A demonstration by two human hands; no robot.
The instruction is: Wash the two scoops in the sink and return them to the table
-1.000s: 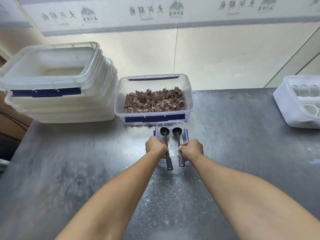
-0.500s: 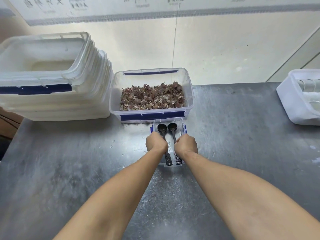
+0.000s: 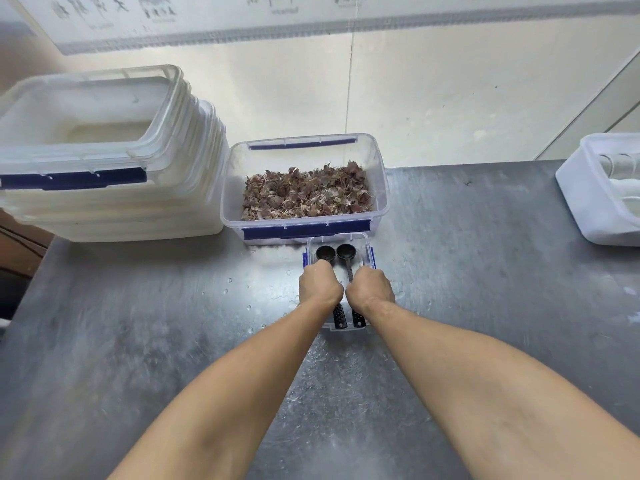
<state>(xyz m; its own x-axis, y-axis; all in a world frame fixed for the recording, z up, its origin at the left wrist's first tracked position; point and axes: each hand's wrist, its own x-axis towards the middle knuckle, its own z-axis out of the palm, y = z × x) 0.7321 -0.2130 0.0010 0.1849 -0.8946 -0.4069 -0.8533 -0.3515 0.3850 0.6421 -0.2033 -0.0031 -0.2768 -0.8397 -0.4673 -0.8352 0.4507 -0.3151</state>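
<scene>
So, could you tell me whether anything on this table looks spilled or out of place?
Only water: droplets and wet smears lie on the metal table around the small clear container, where each hand grips a black scoop. The dried flakes stay inside their bin. Nothing else stands out.

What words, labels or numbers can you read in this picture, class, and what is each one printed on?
Wall banner: rows of brush-style characters and small emblems, too blurred to read.
Clear bins, scoops and steel table: no text visible.
</scene>
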